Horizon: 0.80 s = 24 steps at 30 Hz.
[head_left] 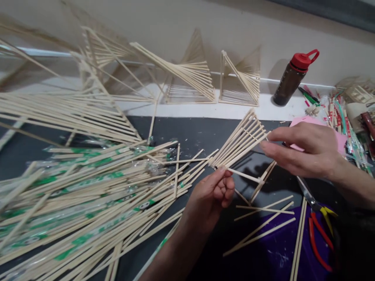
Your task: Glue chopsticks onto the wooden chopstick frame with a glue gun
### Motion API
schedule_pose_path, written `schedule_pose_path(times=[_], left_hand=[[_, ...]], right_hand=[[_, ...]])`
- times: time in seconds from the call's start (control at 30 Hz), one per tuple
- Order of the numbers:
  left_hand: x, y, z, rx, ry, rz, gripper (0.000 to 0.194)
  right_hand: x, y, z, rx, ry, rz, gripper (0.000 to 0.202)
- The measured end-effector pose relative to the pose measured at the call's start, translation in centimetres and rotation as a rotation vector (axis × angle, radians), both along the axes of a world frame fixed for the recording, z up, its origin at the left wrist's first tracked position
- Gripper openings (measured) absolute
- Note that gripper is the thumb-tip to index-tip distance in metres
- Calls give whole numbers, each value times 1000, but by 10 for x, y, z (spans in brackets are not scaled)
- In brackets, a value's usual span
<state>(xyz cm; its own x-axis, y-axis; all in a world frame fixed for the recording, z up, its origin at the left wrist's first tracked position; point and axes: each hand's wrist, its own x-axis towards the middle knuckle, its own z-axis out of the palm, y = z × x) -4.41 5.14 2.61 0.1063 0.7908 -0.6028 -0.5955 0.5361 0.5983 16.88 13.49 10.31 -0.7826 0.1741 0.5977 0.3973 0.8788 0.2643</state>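
A small twisted frame of thin wooden sticks is held between my hands, tilted above the dark table. My left hand is closed, with thumb and finger pinching the frame's lower corner. At the upper right, the thumb and fingers of my right hand pinch the end of one of the frame's sticks. More sticks joined at a corner extend below the frame. Several loose chopsticks lie just below, partly over a purple sheet.
A big pile of chopsticks, some in green-printed wrappers, covers the left. Finished stick frames stand along the wall. A dark bottle with a red lid stands at the back right. Red-handled pliers lie at the lower right, near wrapped sticks and pink paper.
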Motion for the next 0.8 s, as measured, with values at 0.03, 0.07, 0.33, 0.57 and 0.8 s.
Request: schedule_pose_path(times=[0.03,0.07,0.33,0.57,0.8], left_hand=[[0,0,0,-11,0,1,29],[0,1,-1,-24,2,2,29],[2,4,-1,-76,0,47,25],[2,5,0,-91,9,70,23],[5,6,1,-129,20,114,27]], right_hand=[[2,-1,0,-43,83,-21,14],[5,-2,1,-96,165,-40,12],[12,12,3,-598,282,-234,16],[3,22,-25,-829,520,-212,13],[-9,19,-33,-893,625,-111,15]])
